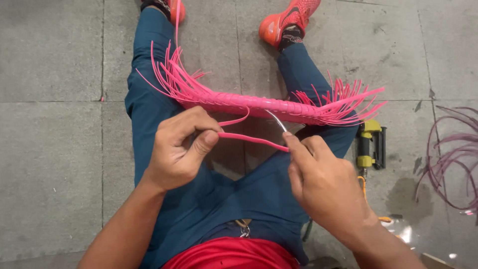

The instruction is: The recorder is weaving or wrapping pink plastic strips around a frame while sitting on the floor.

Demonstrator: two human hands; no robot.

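Grey concrete floor (50, 149) fills the frame, slab seams running across it, a damp patch at lower right. Person sits on it, legs in dark blue trousers (149, 114) spread toward the top of the frame, orange-red shoes (289, 20) at the top edge, red shirt hem at bottom centre.

Pink woven strip panel (259, 105) lies across the thighs at mid-frame, edge-on to the camera, loose pink strand ends fanning out at its left and right ends.

Left hand (177, 149), centre-left, is closed in a pinch: thumb and forefinger grip one end of a loose pink plastic strand (249, 138) just below the panel. Strand runs rightward to the right hand (321, 182), centre-right, also closed, fingertips pinching the strand's other end together with a thin curved metal tool (278, 121) whose tip reaches up to the panel's lower edge. Whether the tip goes into the weave, cannot tell.

Yellow-and-black staple gun (371, 144) lies on the floor just right of the right knee. Bundle of dull purple strands (455, 159) loops at the right edge, well apart from the hands.
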